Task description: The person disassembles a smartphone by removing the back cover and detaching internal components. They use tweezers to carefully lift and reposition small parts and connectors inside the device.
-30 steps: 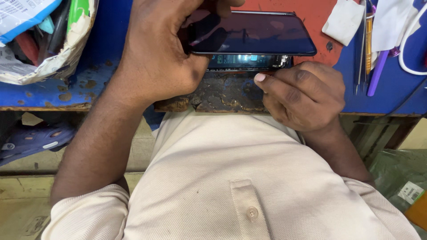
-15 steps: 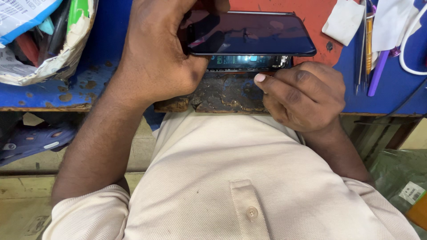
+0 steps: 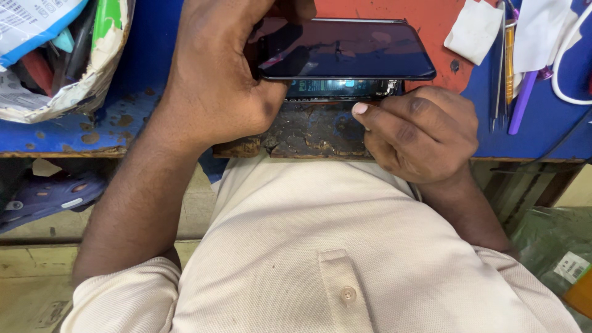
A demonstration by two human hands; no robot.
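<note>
A dark phone screen panel (image 3: 345,49) is tilted up off the phone body (image 3: 336,89), whose insides show in the gap beneath it. My left hand (image 3: 216,80) grips the panel's left end with the thumb on top. My right hand (image 3: 419,129) is curled at the phone's near edge, its forefinger tip pressed against the body just under the raised panel. Both rest over the worn near edge of a blue workbench (image 3: 123,123) with an orange-red mat (image 3: 438,18).
A torn paper bag of tools and packets (image 3: 61,55) sits at the left. At the right lie a white cloth (image 3: 475,31), tweezers (image 3: 499,68), a purple pen-like tool (image 3: 524,92) and a white cable (image 3: 567,68). A sandal (image 3: 49,194) lies on the floor.
</note>
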